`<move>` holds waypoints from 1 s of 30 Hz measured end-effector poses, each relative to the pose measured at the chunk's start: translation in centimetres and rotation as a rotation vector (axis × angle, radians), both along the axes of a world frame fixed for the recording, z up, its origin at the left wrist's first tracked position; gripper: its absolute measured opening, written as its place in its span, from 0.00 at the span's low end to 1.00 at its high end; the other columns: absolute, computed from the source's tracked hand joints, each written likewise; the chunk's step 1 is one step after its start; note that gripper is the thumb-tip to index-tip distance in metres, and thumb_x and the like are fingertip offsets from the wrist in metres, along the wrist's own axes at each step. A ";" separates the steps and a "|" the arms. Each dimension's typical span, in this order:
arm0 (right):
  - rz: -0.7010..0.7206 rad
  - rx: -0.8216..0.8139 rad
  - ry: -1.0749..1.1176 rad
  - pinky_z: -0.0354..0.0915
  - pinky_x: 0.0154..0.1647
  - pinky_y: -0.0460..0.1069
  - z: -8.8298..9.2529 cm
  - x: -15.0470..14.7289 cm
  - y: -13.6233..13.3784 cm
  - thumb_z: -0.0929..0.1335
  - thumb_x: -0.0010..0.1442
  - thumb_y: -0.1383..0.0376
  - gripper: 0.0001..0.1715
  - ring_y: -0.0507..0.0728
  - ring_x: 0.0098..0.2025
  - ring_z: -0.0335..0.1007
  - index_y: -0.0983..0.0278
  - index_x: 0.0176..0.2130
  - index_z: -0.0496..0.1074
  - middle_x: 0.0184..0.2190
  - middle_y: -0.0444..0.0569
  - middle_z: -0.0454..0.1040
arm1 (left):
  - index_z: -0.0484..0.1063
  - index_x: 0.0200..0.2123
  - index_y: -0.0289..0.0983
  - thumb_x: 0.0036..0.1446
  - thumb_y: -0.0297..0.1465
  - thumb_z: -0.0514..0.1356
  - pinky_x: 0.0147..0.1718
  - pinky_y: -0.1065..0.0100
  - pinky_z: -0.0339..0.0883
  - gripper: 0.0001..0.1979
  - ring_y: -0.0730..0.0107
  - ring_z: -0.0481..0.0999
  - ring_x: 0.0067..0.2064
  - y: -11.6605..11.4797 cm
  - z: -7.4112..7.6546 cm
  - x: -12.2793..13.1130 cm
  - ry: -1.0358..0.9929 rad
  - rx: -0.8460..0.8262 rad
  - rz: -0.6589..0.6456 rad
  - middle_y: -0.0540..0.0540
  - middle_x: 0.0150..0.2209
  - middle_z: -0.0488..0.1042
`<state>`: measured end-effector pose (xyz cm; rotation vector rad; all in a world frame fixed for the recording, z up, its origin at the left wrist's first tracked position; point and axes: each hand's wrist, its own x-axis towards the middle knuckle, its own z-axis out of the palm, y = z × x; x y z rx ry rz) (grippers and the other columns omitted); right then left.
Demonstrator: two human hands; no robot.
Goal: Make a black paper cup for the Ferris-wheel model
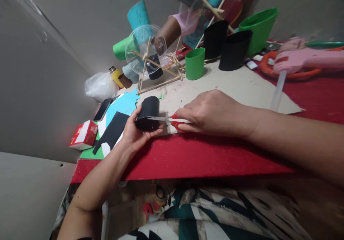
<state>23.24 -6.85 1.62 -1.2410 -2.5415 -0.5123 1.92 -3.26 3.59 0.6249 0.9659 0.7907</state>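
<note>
A short black paper tube (149,111) rests in my left hand (137,129), thumb on one side and fingers curled beneath it. Red-handled scissors (177,121) are gripped in my right hand (212,114). Their blades point left and lie against the tube's near side; I cannot tell whether they bite into the paper. Under my left forearm and beside it are a cut black sheet (113,129) and a light blue sheet (124,105). Behind the tube stands a wheel of sticks (146,57) with a clear round disc and several coloured paper cups around it.
Green and black paper cups (195,64) stand on beige board (223,85). At the right are a pink glue gun (303,59) and an orange ring of tape or cord (264,69). A red box (84,135), phone (103,109) and plastic bag (100,85) sit left. The table edge is red (188,161).
</note>
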 end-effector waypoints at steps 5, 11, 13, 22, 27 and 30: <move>-0.006 -0.005 -0.013 0.41 0.25 0.51 0.1 0.0 0.0 0.67 0.63 0.57 0.13 0.62 0.26 0.75 0.62 0.31 0.74 0.24 0.51 0.79 | 0.72 0.41 0.30 0.64 0.39 0.51 0.24 0.63 0.77 0.18 0.60 0.79 0.25 0.1 -0.2 -0.2 0.001 0.026 -0.008 0.41 0.27 0.78; -0.024 -0.019 -0.025 0.41 0.25 0.51 0.2 0.0 0.1 0.66 0.63 0.58 0.14 0.62 0.26 0.75 0.62 0.31 0.74 0.24 0.51 0.79 | 0.72 0.40 0.30 0.62 0.39 0.54 0.24 0.62 0.77 0.17 0.60 0.79 0.25 0.2 -0.3 -0.2 0.026 0.042 0.018 0.41 0.26 0.78; -0.018 -0.019 -0.016 0.41 0.25 0.51 0.2 0.0 0.0 0.65 0.64 0.57 0.15 0.61 0.26 0.75 0.63 0.31 0.74 0.24 0.51 0.79 | 0.72 0.40 0.30 0.60 0.39 0.55 0.23 0.63 0.76 0.17 0.61 0.79 0.25 0.1 -0.3 0.0 0.049 0.058 0.041 0.42 0.26 0.78; 0.007 -0.036 -0.005 0.42 0.25 0.50 0.1 0.0 0.0 0.64 0.64 0.54 0.18 0.60 0.26 0.74 0.63 0.33 0.74 0.26 0.51 0.80 | 0.73 0.38 0.32 0.58 0.39 0.58 0.25 0.61 0.76 0.15 0.61 0.78 0.26 0.0 -0.4 0.0 0.061 0.095 0.039 0.43 0.27 0.78; 0.006 -0.033 0.003 0.42 0.25 0.50 -0.2 0.1 0.1 0.65 0.64 0.54 0.17 0.60 0.25 0.74 0.62 0.32 0.75 0.24 0.50 0.79 | 0.73 0.39 0.32 0.57 0.39 0.59 0.26 0.61 0.75 0.15 0.61 0.78 0.26 0.0 -0.5 -0.1 0.080 0.096 0.045 0.44 0.27 0.78; 0.020 -0.016 0.019 0.42 0.25 0.50 -0.4 0.2 0.2 0.64 0.64 0.55 0.17 0.59 0.25 0.73 0.62 0.31 0.75 0.23 0.50 0.79 | 0.73 0.39 0.32 0.58 0.40 0.58 0.25 0.61 0.75 0.16 0.61 0.78 0.26 0.0 -0.4 0.0 0.076 0.091 0.031 0.44 0.27 0.78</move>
